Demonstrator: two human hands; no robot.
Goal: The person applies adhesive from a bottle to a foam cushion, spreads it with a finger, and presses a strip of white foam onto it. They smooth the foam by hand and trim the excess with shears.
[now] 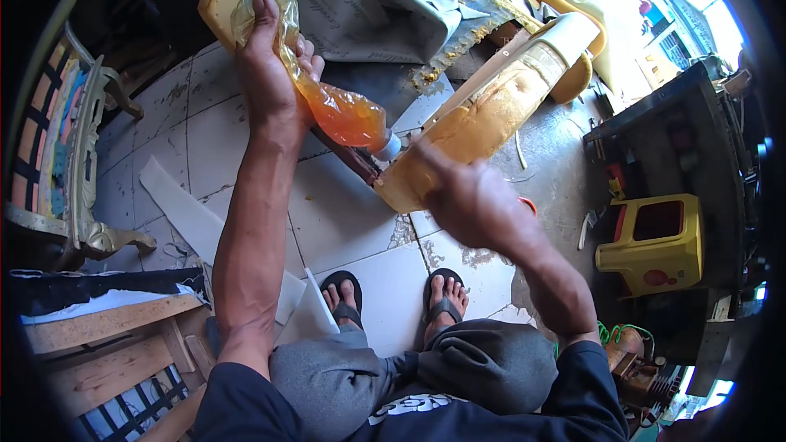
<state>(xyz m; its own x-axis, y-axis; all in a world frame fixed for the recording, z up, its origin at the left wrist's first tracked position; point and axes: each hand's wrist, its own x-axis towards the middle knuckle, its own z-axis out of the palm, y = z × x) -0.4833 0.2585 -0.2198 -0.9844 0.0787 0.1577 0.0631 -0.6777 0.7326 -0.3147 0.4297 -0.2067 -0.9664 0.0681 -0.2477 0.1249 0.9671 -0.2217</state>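
Note:
My left hand [274, 74] is closed around the gathered top of a clear plastic bag of orange, glue-like liquid [348, 117]. The bag tilts down to the right, and its pale bottle-neck nozzle [387, 148] ends right at the near end of a foam-padded chair piece [491, 110]. My right hand [471, 196], smeared by motion, overlaps the near end of that yellowish foam, with one finger reaching toward the nozzle. Whether it holds anything I cannot tell. Grey printed fabric [385, 12] lies bunched over the piece beyond my left hand.
Carved chair frames stand at left [86, 155], with a wooden webbed frame [106, 352] below. A white strip [180, 205] lies on the tiled floor [360, 258]. On the right are a yellow plastic stool [655, 241], a dark bench [655, 123] and a compressor-like machine [643, 372].

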